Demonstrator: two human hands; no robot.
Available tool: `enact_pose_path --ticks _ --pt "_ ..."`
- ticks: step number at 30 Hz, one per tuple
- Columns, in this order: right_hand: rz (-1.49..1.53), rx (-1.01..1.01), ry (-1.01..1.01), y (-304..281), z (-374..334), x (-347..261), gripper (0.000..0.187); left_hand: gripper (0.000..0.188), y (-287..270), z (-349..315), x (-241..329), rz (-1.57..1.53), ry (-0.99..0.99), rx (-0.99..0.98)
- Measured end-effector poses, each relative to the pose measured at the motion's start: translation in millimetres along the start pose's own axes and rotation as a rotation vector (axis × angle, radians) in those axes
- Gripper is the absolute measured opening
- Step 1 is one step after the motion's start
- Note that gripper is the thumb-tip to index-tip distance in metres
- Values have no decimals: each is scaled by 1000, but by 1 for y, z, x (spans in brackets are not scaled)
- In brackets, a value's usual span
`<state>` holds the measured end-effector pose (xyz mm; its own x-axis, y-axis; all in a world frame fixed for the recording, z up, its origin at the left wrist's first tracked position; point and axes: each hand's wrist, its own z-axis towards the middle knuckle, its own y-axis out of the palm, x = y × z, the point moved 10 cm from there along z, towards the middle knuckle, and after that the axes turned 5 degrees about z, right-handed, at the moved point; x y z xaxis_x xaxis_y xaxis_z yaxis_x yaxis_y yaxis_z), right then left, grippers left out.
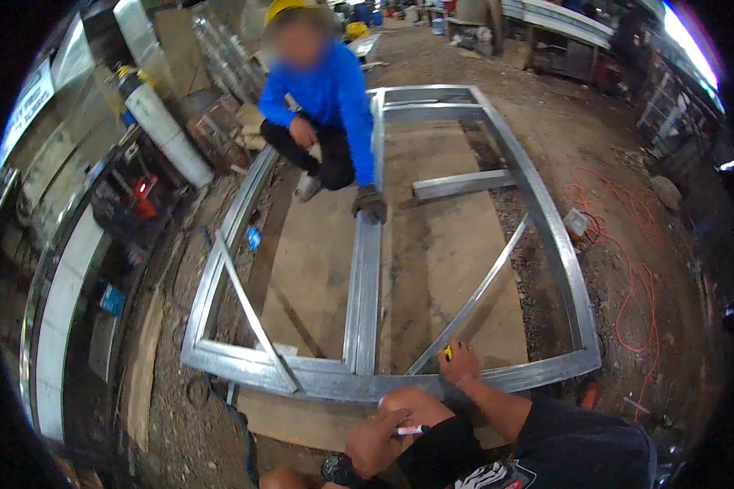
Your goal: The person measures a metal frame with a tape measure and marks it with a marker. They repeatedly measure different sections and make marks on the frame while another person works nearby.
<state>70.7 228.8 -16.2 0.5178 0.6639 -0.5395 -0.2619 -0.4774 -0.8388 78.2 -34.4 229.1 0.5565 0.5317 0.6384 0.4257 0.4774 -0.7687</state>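
A white marker pen [413, 429] with a red mark is held in my left hand [373, 444], closed over my raised knee. Farther forward, my right hand [462, 363] is closed on a small yellow thing [447, 352], mostly hidden by the fingers. This hand is above the near edge of a large silver metal frame [465, 385], beside the lower end of a thin diagonal bar [473, 303]. Another diagonal bar [253, 308] crosses the frame's near left corner. A double central upright [365, 297] divides the frame lengthwise.
A co-worker [322, 106] in blue squats inside the frame's left half, a gloved hand [369, 204] on the central upright. Brown boards [318, 244] lie under the frame. An orange cable [628, 301] coils on the right. A gas cylinder [167, 130] leans at left.
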Motion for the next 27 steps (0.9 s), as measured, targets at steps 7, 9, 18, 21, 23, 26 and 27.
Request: enact_pose_path --ticks 7,9,18,21,23,26,27 --pt "22 -2 38 0 -1 4 46 46 10 3 3 -91 73 -120" --pt "35 13 23 1 -3 2 47 47 10 2 5 -97 94 -117" --pt "4 48 13 3 -5 6 44 48 8 2 10 -168 78 -108" --pt "19 31 23 2 -7 2 45 49 6 1 7 -118 69 -108" --pt "13 7 29 1 -8 0 47 49 8 0 6 -72 65 -83" --pt "0 -14 49 -3 -5 3 49 44 5 7 3 -85 -19 -82" --pt "11 -14 59 -1 -4 3 49 40 2 7 -2 -54 51 -30"
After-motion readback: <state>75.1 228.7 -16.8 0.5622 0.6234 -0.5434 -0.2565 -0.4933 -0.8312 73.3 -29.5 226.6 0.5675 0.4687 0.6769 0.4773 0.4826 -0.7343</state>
